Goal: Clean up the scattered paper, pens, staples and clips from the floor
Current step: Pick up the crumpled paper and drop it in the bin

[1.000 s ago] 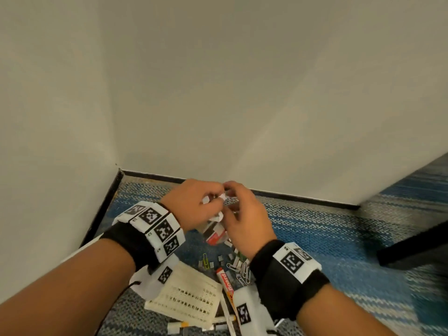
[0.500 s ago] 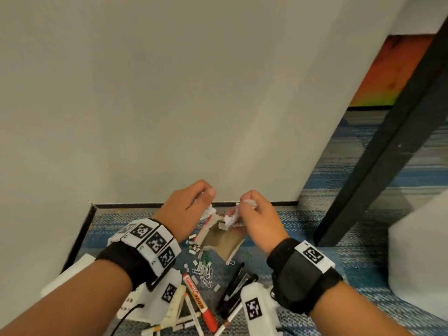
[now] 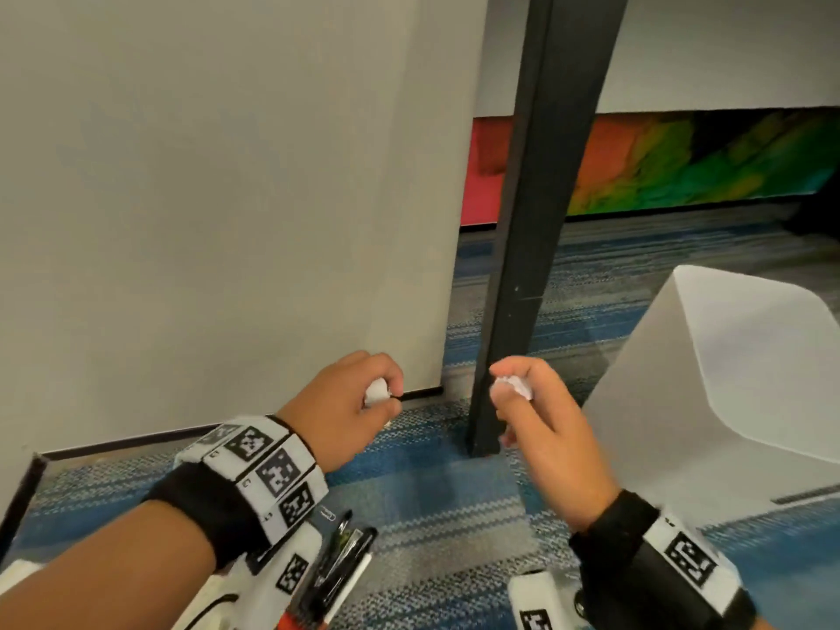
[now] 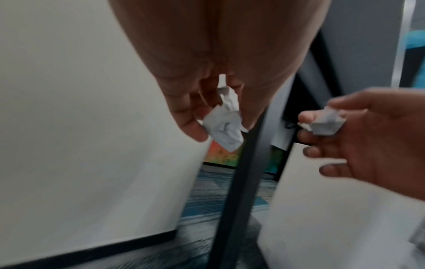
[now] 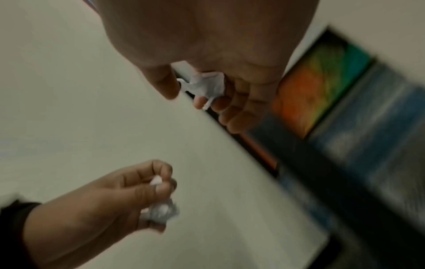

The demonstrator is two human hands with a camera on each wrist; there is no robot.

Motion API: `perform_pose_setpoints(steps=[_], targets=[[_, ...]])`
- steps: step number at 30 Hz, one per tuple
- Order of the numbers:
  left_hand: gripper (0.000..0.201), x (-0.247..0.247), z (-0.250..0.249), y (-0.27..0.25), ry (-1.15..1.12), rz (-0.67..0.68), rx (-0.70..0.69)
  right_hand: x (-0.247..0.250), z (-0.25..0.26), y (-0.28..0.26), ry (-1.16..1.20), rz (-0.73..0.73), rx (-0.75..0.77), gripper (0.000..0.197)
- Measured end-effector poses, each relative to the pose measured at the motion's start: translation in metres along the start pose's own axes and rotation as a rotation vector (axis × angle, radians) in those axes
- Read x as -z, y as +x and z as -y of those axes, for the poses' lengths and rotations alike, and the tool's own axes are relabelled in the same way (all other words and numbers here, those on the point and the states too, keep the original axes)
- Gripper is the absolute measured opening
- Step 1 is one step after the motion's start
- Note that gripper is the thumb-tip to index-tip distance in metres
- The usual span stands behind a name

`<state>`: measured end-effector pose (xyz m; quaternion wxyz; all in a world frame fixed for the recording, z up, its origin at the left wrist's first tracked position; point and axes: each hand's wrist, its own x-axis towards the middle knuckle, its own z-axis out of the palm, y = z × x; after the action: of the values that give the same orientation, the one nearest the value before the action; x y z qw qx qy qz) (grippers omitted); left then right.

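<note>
White crumpled paper, two small wads, one per hand. Left hand at centre of the head view pinches the left wad between thumb and curled fingers; the left wrist view shows that wad poking out below the fingertips. Right hand, just right of centre, holds the right wad the same way, thumb pressed on top, other fingers loosely curled beneath. Both wads are in the air, above the floor.

Handling, as a judgement: paper is very light, soft, already crushed, so it cannot be damaged. A fingertip pinch anywhere on the wad suffices. Main risk is a loose scrap slipping out or drifting when released.

White bin sits at right of the head view, near the right hand, likely the drop point; its opening is not visible.

Surface: blue and grey striped carpet, rough weave, so small bits will likely snag in it. Pens and a paper clip lie at bottom centre, still to collect.

Room: pale wall across upper left, black post standing between the hands, bright multicoloured panel at upper right.
</note>
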<state>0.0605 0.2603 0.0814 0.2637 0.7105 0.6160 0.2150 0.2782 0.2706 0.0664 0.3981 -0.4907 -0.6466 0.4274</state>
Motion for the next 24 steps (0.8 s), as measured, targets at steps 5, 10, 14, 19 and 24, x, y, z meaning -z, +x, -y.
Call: perform_pose_setpoints(steps=[5, 10, 14, 19, 24], targets=[[0.01, -0.024, -0.083, 0.045, 0.015, 0.093, -0.195, 0.108, 0.009, -0.012, -0.373, -0.376, 0.238, 0.02], [0.013, -0.064, -0.181, 0.092, -0.137, -0.028, -0.387, 0.179, -0.021, -0.016, -0.766, -0.592, 0.063, 0.04], [0.022, -0.112, -0.237, 0.102, -0.201, 0.095, -0.461, 0.197, -0.056, -0.029, -0.827, -0.51, -0.044, 0.053], [0.041, -0.151, -0.226, 0.093, -0.069, 0.301, -0.529, 0.201, -0.054, -0.041, -0.636, -0.549, -0.091, 0.049], [0.035, -0.121, -0.18, 0.074, -0.09, 0.135, -0.531, 0.186, -0.038, -0.048, -0.671, -0.591, 0.116, 0.029]])
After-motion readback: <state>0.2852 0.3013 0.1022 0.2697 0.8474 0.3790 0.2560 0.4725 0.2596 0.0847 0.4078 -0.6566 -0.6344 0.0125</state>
